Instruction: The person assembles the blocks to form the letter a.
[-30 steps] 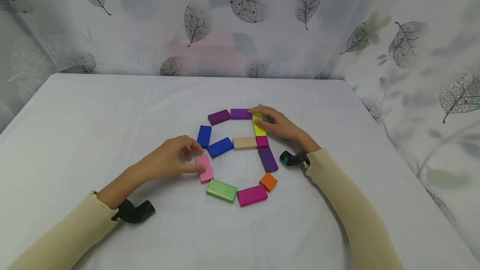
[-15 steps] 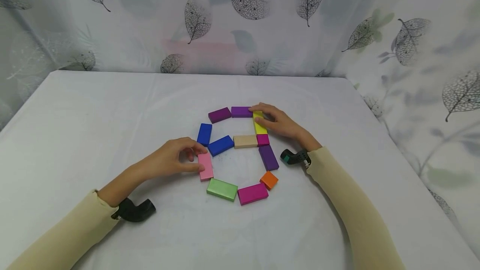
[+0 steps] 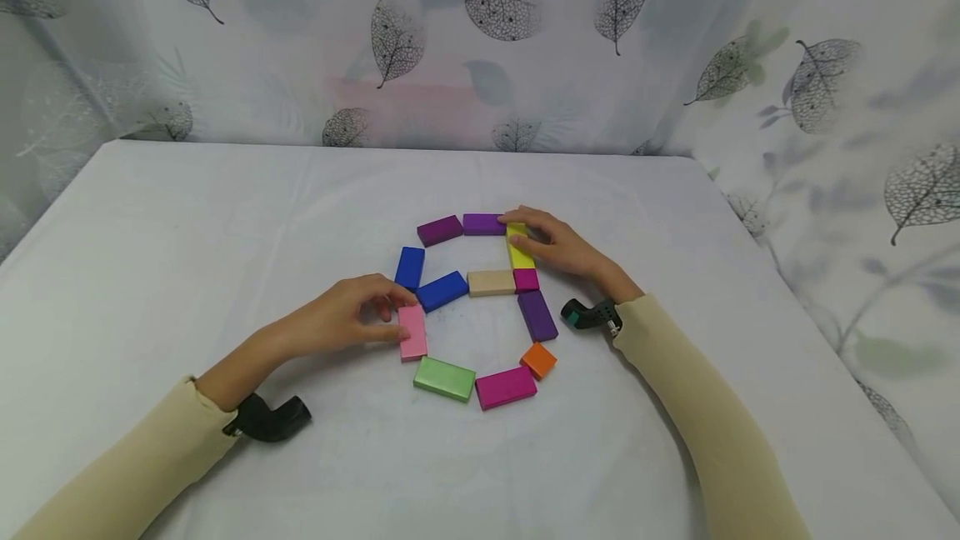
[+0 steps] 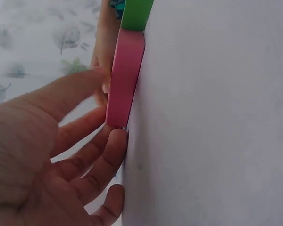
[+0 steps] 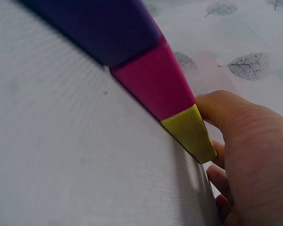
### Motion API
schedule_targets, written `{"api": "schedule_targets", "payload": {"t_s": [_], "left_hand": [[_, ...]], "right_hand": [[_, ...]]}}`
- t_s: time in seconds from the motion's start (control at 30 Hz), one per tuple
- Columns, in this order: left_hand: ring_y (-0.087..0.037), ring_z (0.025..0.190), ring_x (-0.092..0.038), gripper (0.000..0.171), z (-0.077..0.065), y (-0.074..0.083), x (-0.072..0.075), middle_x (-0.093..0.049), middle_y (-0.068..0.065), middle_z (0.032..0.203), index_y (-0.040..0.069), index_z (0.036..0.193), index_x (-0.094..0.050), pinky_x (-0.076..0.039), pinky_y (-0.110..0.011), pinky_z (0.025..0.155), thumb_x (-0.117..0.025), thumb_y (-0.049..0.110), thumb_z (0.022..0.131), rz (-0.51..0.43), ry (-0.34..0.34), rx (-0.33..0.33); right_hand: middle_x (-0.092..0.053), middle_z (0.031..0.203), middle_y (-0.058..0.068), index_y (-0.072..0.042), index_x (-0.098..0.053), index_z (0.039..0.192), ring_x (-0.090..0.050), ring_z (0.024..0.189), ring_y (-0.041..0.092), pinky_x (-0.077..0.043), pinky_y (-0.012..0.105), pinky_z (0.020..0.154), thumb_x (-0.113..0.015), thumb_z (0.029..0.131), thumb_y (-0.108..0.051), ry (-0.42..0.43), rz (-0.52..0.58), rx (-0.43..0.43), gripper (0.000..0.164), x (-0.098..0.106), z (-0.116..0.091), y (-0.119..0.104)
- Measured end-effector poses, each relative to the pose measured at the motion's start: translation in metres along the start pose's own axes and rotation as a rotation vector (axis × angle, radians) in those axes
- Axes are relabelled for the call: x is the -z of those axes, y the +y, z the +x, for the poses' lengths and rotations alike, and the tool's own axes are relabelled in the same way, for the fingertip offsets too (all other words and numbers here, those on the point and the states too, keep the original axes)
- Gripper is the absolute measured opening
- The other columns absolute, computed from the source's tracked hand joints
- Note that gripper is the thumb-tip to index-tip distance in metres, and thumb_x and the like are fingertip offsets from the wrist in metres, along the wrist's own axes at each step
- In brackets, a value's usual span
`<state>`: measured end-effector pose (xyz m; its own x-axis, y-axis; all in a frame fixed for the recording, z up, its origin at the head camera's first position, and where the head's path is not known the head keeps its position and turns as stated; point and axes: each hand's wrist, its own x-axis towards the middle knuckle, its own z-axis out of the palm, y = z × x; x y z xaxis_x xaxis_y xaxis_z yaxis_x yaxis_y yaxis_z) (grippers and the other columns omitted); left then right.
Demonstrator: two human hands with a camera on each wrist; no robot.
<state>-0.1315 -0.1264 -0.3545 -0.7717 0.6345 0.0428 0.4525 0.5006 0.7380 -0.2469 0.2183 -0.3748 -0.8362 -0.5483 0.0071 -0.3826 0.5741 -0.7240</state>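
Note:
A pink block (image 3: 412,332) lies on the table at the left of a figure-eight ring of coloured blocks. My left hand (image 3: 351,317) grips it, thumb on its top and fingers curled at its far end; the left wrist view shows the pink block's (image 4: 126,77) near side. At the upper right of the ring, my right hand (image 3: 558,247) holds a yellow block (image 3: 520,250) between thumb and forefinger. That forefinger's tip reaches the end of a purple block (image 3: 483,225). A small magenta block (image 3: 526,280) touches the yellow block's near end.
Two blue blocks (image 3: 442,292), a beige block (image 3: 491,282) and a dark purple block (image 3: 537,315) continue the ring. Nearer lie a green block (image 3: 444,378), a magenta block (image 3: 506,387) and an orange block (image 3: 538,361). A plum block (image 3: 439,231) sits at the far left. Leaf-patterned cloth hangs behind.
My left hand has shifted the pink block slightly right and straightened it, its far end now near the blue blocks. My right hand stays on the yellow block.

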Motion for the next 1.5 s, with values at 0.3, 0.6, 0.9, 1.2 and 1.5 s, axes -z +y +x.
{"api": "schedule_targets", "payload": {"t_s": [0.3, 0.6, 0.9, 1.2, 1.5], "left_hand": [[-0.018, 0.096, -0.060, 0.029, 0.009, -0.002, 0.007, -0.066, -0.005, 0.108, 0.003, 0.116, -0.065, -0.049, -0.036, 0.080, -0.072, 0.010, 0.088, 0.037, 0.096, -0.043], [-0.022, 0.099, -0.059, 0.028, 0.029, -0.017, 0.017, -0.063, -0.008, 0.112, 0.005, 0.115, -0.065, -0.046, -0.033, 0.075, -0.071, 0.010, 0.088, 0.052, 0.177, -0.056], [-0.031, 0.121, -0.043, 0.038, 0.040, -0.030, 0.022, -0.050, -0.014, 0.129, 0.005, 0.123, -0.062, -0.037, -0.044, 0.089, -0.073, 0.012, 0.087, -0.036, 0.086, -0.015], [-0.034, 0.133, -0.035, 0.056, 0.040, -0.038, 0.025, -0.048, -0.016, 0.141, 0.005, 0.136, -0.053, -0.027, -0.058, 0.109, -0.075, 0.011, 0.085, -0.035, 0.002, -0.034], [-0.033, 0.133, -0.040, 0.059, 0.038, -0.038, 0.025, -0.054, -0.015, 0.137, 0.005, 0.135, -0.054, -0.025, -0.057, 0.111, -0.079, 0.017, 0.082, -0.008, 0.027, -0.021]], "right_hand": [[-0.040, 0.153, 0.005, -0.017, -0.051, 0.142, -0.015, 0.149, 0.024, -0.013, 0.052, 0.118, -0.055, 0.100, -0.025, -0.003, -0.016, 0.014, 0.043, 0.002, 0.001, 0.006], [-0.039, 0.153, 0.006, -0.016, -0.050, 0.142, -0.015, 0.149, 0.025, -0.014, 0.052, 0.118, -0.055, 0.100, -0.024, -0.003, 0.002, 0.021, 0.043, 0.001, 0.000, 0.009], [-0.039, 0.153, 0.012, -0.007, -0.048, 0.143, -0.013, 0.149, 0.029, -0.011, 0.053, 0.118, -0.056, 0.099, -0.017, 0.004, 0.019, 0.035, 0.045, 0.000, 0.000, 0.007], [-0.038, 0.153, 0.008, -0.014, -0.050, 0.142, -0.015, 0.149, 0.025, -0.013, 0.052, 0.118, -0.056, 0.100, -0.022, 0.009, -0.022, 0.024, 0.043, 0.001, 0.000, 0.008], [-0.039, 0.153, 0.007, -0.015, -0.051, 0.142, -0.014, 0.149, 0.025, -0.013, 0.052, 0.118, -0.055, 0.100, -0.024, 0.003, -0.015, 0.029, 0.043, 0.000, 0.000, 0.009]]}}
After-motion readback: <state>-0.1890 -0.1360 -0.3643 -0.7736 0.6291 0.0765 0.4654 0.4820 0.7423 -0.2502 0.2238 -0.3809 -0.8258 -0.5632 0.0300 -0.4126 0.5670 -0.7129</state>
